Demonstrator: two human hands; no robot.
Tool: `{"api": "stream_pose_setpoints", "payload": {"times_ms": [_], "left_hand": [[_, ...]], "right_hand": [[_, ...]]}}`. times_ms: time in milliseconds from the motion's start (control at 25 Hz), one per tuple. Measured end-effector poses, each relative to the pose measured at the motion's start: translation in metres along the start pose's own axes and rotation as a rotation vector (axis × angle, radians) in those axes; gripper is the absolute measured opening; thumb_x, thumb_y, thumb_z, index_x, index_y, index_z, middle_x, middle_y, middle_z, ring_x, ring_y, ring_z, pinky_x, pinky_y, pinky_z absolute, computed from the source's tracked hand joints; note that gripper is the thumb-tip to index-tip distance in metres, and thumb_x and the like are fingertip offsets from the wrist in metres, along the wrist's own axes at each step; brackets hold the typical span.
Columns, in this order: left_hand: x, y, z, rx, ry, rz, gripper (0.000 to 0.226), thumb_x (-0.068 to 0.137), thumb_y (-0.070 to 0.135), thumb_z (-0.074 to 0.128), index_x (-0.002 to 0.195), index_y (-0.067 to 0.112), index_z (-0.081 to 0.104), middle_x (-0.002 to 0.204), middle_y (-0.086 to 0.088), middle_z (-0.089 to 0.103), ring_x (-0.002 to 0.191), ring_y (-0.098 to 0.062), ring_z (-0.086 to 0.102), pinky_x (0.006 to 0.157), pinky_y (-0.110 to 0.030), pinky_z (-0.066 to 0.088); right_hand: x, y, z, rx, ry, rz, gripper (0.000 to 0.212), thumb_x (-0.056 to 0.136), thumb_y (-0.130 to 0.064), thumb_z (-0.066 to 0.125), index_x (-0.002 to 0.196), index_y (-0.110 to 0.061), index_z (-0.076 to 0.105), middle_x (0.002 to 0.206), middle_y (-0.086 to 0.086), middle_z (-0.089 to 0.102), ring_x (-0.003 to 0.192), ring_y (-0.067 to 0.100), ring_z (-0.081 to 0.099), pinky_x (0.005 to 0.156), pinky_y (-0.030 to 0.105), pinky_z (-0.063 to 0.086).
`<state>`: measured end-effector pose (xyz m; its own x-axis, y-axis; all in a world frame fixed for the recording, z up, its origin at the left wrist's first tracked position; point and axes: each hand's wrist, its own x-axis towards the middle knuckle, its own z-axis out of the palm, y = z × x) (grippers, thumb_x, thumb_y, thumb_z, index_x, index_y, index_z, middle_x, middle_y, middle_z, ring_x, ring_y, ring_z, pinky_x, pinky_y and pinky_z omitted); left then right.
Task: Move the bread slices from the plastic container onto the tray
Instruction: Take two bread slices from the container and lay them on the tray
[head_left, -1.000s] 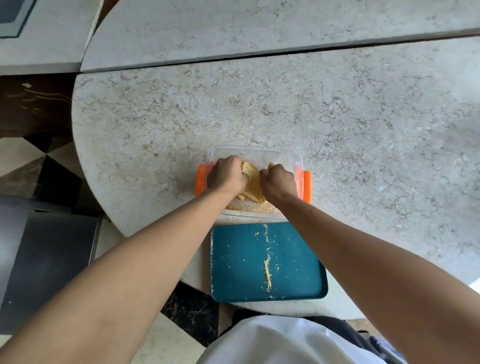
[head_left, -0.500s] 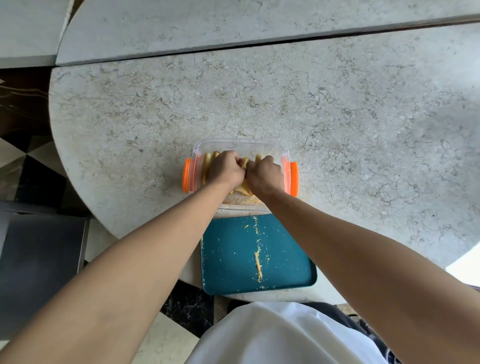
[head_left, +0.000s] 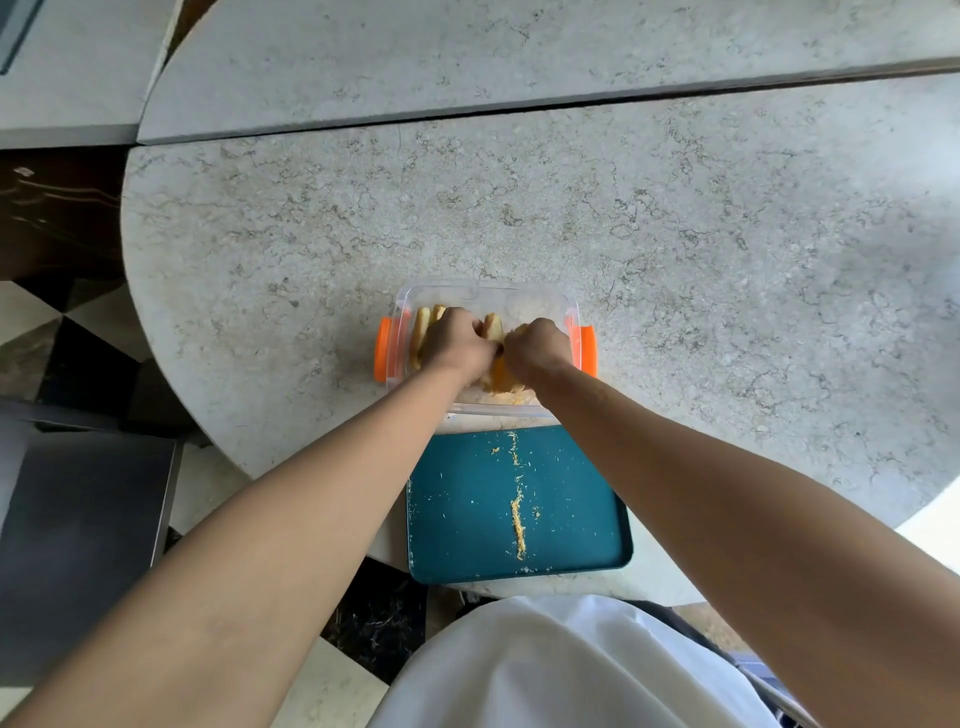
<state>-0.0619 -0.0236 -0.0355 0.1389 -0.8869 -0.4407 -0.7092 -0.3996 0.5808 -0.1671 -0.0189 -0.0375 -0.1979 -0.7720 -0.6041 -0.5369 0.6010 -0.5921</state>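
A clear plastic container (head_left: 540, 301) with orange side clips stands on the stone table, just beyond a teal tray (head_left: 467, 530). Several yellow bread slices (head_left: 423, 325) stand on edge inside it. My left hand (head_left: 460, 343) and my right hand (head_left: 535, 345) are both down in the container, fingers closed around a bunch of slices (head_left: 493, 327) between them. My hands hide most of the gripped slices. The tray holds only a line of crumbs (head_left: 517, 514).
The round grey stone table (head_left: 675, 260) stretches far and right of the container. The tray overhangs the table's near edge above my white clothing (head_left: 561, 670). A dark surface (head_left: 78, 525) and a checkered floor lie to the left, below the table.
My two hands have drawn closer together inside the container, closing on the slices. The slice that leaned flat between them a second ago now stands more upright.
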Motion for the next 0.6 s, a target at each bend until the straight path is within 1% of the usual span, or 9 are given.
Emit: {"api": "stream_pose_setpoints", "payload": {"times_ms": [80,160,240,320,360,400,480,520,600], "left_hand": [[-0.007,-0.002,-0.011,-0.067,0.034,0.029,0.027,0.077,0.024,0.067,0.056,0.015,0.053,0.055,-0.008,0.057,0.05,-0.024,0.056,0.049,-0.031,0.048],[-0.017,-0.008,-0.022,-0.155,0.074,0.053,0.026,0.071,0.016,0.07,0.056,0.012,0.05,0.053,-0.002,0.049,0.049,-0.019,0.048,0.045,-0.025,0.04],[-0.03,-0.018,-0.034,-0.304,0.087,0.073,0.019,0.071,0.011,0.072,0.068,-0.001,0.058,0.06,-0.008,0.056,0.056,-0.017,0.048,0.053,-0.026,0.037],[-0.047,-0.032,-0.046,-0.477,0.07,0.078,0.02,0.075,0.009,0.074,0.085,-0.006,0.065,0.081,-0.022,0.071,0.069,-0.02,0.059,0.062,-0.038,0.05],[-0.058,-0.039,-0.052,-0.554,0.059,0.072,0.016,0.078,0.007,0.075,0.09,-0.003,0.068,0.091,-0.023,0.074,0.076,-0.023,0.066,0.067,-0.044,0.056],[-0.068,-0.048,-0.059,-0.637,0.047,0.067,0.013,0.081,0.005,0.074,0.093,0.003,0.07,0.095,-0.019,0.076,0.085,-0.026,0.071,0.072,-0.047,0.059],[-0.088,-0.065,-0.068,-0.815,-0.008,0.052,0.019,0.084,0.002,0.072,0.1,0.012,0.072,0.1,-0.011,0.077,0.097,-0.027,0.073,0.075,-0.042,0.061],[-0.098,-0.075,-0.071,-0.898,-0.043,0.043,0.022,0.085,0.001,0.071,0.105,0.011,0.071,0.103,-0.009,0.077,0.099,-0.026,0.072,0.074,-0.039,0.061],[-0.117,-0.098,-0.07,-1.027,-0.11,-0.007,0.028,0.084,0.001,0.069,0.112,0.008,0.069,0.109,-0.01,0.076,0.102,-0.025,0.071,0.073,-0.035,0.06]], "right_hand": [[-0.008,0.001,-0.003,0.011,0.013,-0.051,0.022,0.093,-0.012,0.046,0.077,-0.008,0.059,0.079,0.008,0.062,0.071,0.024,0.056,0.051,0.026,0.037],[-0.016,0.003,-0.01,0.018,0.045,-0.13,0.017,0.092,-0.014,0.047,0.08,-0.011,0.057,0.076,0.004,0.06,0.067,0.021,0.055,0.049,0.026,0.034],[-0.024,0.007,-0.02,0.047,0.094,-0.187,0.01,0.091,-0.017,0.047,0.086,-0.014,0.055,0.077,0.001,0.058,0.067,0.019,0.053,0.051,0.027,0.037],[-0.031,0.014,-0.033,0.172,0.117,-0.222,0.012,0.093,-0.019,0.049,0.099,-0.013,0.057,0.091,0.005,0.062,0.079,0.023,0.058,0.061,0.031,0.046],[-0.035,0.02,-0.039,0.266,0.106,-0.229,0.019,0.095,-0.021,0.05,0.109,-0.011,0.06,0.1,0.007,0.065,0.087,0.025,0.061,0.067,0.034,0.051],[-0.039,0.027,-0.046,0.361,0.093,-0.229,0.027,0.097,-0.022,0.052,0.118,-0.008,0.061,0.109,0.01,0.067,0.095,0.027,0.064,0.074,0.037,0.054],[-0.051,0.044,-0.058,0.51,0.057,-0.217,0.033,0.097,-0.022,0.056,0.125,-0.007,0.062,0.117,0.014,0.069,0.104,0.028,0.067,0.087,0.042,0.057],[-0.059,0.055,-0.063,0.577,0.024,-0.208,0.031,0.094,-0.02,0.059,0.122,-0.008,0.065,0.113,0.013,0.072,0.102,0.027,0.069,0.087,0.043,0.058],[-0.076,0.08,-0.07,0.719,-0.092,-0.198,0.028,0.088,-0.015,0.068,0.115,-0.007,0.068,0.102,0.011,0.076,0.09,0.023,0.074,0.074,0.036,0.06]]}}
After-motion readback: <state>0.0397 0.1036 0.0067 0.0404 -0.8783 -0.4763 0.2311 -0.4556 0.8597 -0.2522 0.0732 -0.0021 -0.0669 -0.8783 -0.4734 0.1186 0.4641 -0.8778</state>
